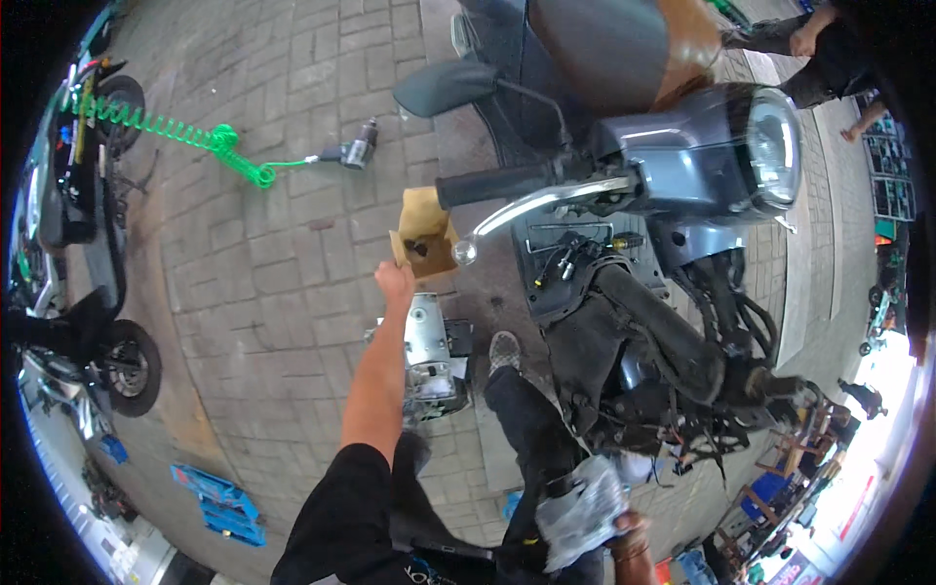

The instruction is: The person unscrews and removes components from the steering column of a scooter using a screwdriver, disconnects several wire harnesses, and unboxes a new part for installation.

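My left hand (394,281) reaches forward, its fingers closed on the near left edge of an open cardboard box (441,261). A few small dark parts (417,248) lie inside the box. Just below it stands a silver metal engine unit (426,331) on the paving. Low at the right, my right hand (632,534) grips a crumpled clear plastic bag (581,509); what the bag contains cannot be made out. The handlebar grip (492,185) and chrome brake lever (536,203) of a partly stripped scooter (673,161) reach over toward the box.
A pneumatic impact wrench (361,144) on a green coiled hose (156,122) lies farther off. Several tools (565,261) rest on the scooter's footboard. A parked motorbike (93,244) and a blue crate (219,502) are at the left. Another person (829,49) is at the upper right.
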The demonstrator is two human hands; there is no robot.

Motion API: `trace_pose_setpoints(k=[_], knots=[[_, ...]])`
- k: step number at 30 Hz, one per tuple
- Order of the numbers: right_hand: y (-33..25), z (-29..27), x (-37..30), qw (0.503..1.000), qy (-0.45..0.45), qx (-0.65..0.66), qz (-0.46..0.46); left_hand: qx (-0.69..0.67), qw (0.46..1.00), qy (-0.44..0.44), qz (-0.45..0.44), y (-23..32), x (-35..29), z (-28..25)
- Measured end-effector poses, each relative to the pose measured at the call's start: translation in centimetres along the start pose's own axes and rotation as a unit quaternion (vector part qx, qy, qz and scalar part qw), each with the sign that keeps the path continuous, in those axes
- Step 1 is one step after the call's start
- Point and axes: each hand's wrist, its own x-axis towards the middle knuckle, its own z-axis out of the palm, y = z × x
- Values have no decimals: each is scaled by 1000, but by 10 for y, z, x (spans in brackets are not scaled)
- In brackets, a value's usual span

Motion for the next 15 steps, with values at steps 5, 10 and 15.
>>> trace_pose_setpoints(k=[5,10,15], knots=[[28,-19,45,997,58,-56,-7,-91,986,-113,-86,20,-3,96],[31,24,44,992,11,-104,-70,-58,997,-52,0,25,-44,19],[3,89,-22,919,-6,-305,-248,-365,804,-442,-160,173,-228,-144]])
